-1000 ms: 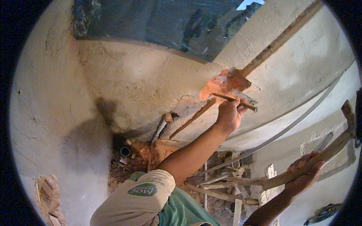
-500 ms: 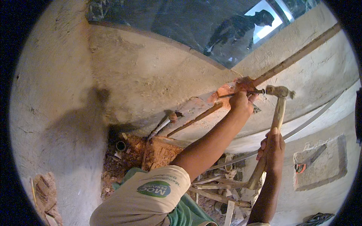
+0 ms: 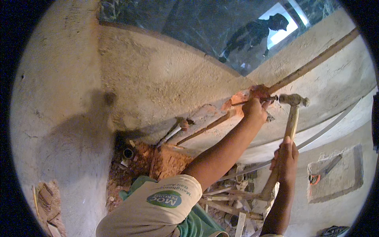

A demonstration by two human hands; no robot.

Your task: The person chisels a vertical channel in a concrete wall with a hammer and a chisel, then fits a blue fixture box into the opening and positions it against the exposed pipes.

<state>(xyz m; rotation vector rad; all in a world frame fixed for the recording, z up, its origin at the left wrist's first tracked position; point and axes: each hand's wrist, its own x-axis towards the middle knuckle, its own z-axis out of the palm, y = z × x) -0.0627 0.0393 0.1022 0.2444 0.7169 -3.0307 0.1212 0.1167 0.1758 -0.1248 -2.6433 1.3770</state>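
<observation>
My left hand (image 3: 254, 112) grips a dark metal chisel (image 3: 239, 103) against an orange chipped-out hollow (image 3: 237, 98) in the plastered wall. My right hand (image 3: 286, 160) is closed round the wooden handle of a hammer (image 3: 293, 100), whose head is just right of the chisel's end; whether they touch, I cannot tell. A long cut groove (image 3: 312, 63) runs from the hollow toward the upper right, and another groove (image 3: 203, 130) slopes down to the lower left.
Above is a dark glossy pane (image 3: 177, 27) reflecting a figure. A pipe (image 3: 171, 132) sits in the wall's lower part. Rubble (image 3: 166, 166) and timber offcuts (image 3: 241, 221) lie below. At right, a tool with an orange handle (image 3: 314, 178) is by a recessed patch; a curved strip (image 3: 327, 128) crosses there.
Over the last second my right hand has swung the hammer from the far right up and inward to the chisel's end. In the last half second both hands have barely moved.
</observation>
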